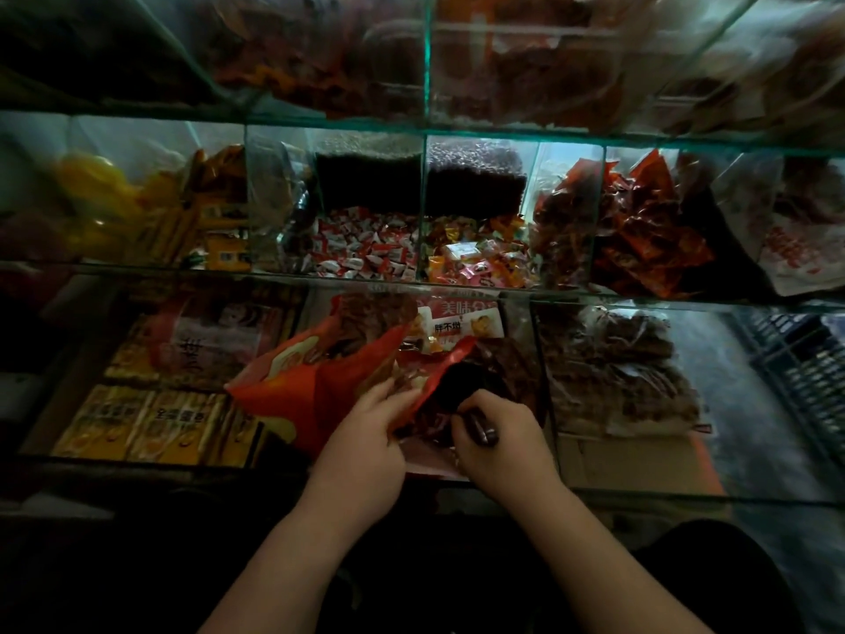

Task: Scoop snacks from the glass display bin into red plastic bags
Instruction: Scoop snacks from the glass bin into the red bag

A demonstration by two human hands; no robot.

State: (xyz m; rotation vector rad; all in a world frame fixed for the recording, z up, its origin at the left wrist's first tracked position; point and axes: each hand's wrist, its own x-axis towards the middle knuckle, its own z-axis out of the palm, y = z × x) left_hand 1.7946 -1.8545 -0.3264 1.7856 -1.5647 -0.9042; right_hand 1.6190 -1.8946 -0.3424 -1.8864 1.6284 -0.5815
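Note:
A red plastic bag [315, 382] lies open over the middle glass bin [544, 359] of the bottom row. My left hand [366, 437] pinches the bag's mouth edge and holds it open. My right hand [498, 437] grips the dark handle of a scoop [466, 386], whose black bowl sits low in the bin among dark brown snack packets [507, 359]. Some brown snacks show inside the bag's mouth. The scoop's contents are hidden in shadow.
Glass shelves with dividers rise behind in tiers, holding wrapped candies [366, 249], red packets [640, 235] and yellow packs [151, 423]. A bin of brown snacks [617, 372] lies to the right, above a cardboard box [631, 459]. A dark crate [800, 359] stands at far right.

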